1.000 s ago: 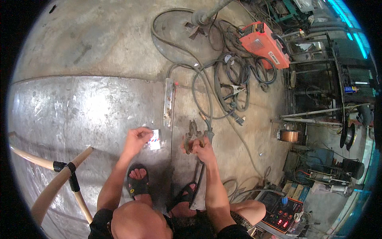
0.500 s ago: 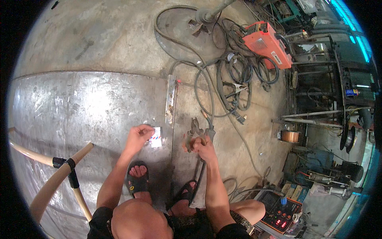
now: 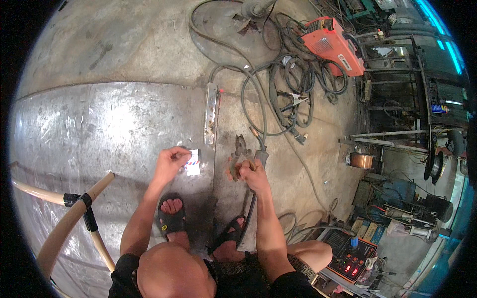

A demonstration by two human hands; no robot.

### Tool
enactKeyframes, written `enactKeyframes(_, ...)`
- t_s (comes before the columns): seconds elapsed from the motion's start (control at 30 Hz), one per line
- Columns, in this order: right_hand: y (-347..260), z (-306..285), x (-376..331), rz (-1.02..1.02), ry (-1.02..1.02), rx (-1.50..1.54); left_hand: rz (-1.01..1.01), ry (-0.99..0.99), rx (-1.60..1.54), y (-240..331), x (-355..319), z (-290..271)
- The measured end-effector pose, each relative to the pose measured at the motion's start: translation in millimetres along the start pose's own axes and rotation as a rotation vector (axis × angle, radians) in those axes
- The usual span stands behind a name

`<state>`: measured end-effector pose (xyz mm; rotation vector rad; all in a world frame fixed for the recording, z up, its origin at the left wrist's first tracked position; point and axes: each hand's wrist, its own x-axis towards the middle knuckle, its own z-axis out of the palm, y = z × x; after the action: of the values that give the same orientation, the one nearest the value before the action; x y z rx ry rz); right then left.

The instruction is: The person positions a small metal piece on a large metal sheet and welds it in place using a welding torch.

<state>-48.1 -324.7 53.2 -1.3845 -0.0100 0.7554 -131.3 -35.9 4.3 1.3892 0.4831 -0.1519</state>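
Brown metal clamp (image 3: 240,145), one, above the floor (image 3: 298,198) in front of the person, in the right hand (image 3: 254,177). Fingers curled closed about its near end; far end bare, pointing away from the body. Handling, as judged: stiff, fairly heavy for its size, rough enough not to slip, hardly fragile; best held low on the body, as here, clear of the far end.

Left hand (image 3: 170,163): fingertips drawn near together at the left edge of a card (image 3: 193,166). Whether the pinch is fully closed, or the card is gripped or merely touched, cannot be told. Card: white, striped red and blue; likely light, thin, easily bent; best taken by an edge.

Torch (image 3: 262,153), grey-handled, one: against the right hand; whether also gripped, cannot be told.

Steel plate (image 3: 109,149), grey, scuffed: beneath the left hand and card.

Metal bar (image 3: 210,116), narrow: lying along the plate's right edge, beyond the card.

Cables (image 3: 242,102), dark, looped: on the floor past the torch.

Spring clip (image 3: 298,99), silver-jawed: among the loops.

Welder (image 3: 332,47), red, boxy: farther off, upper right.

Wire spool (image 3: 361,160), copper-coloured: well apart, right.
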Motion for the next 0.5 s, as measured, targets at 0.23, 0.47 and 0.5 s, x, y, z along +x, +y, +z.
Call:
enactKeyframes(0.23, -1.5, -3.1, 0.2, -0.003, -0.012, -0.007, -0.026, -0.029, -0.05, 3.0, 0.3, -0.2)
enactKeyframes(0.47, -22.6, 14.4, 2.5, 0.017, -0.088, 0.057, -0.042, -0.028, -0.08, 2.1, 0.1, -1.4)
enactKeyframes(0.5, -22.3, 13.2, 2.4, 0.014, -0.09, 0.045, -0.043, -0.029, -0.078, 2.4, 0.3, -0.8)
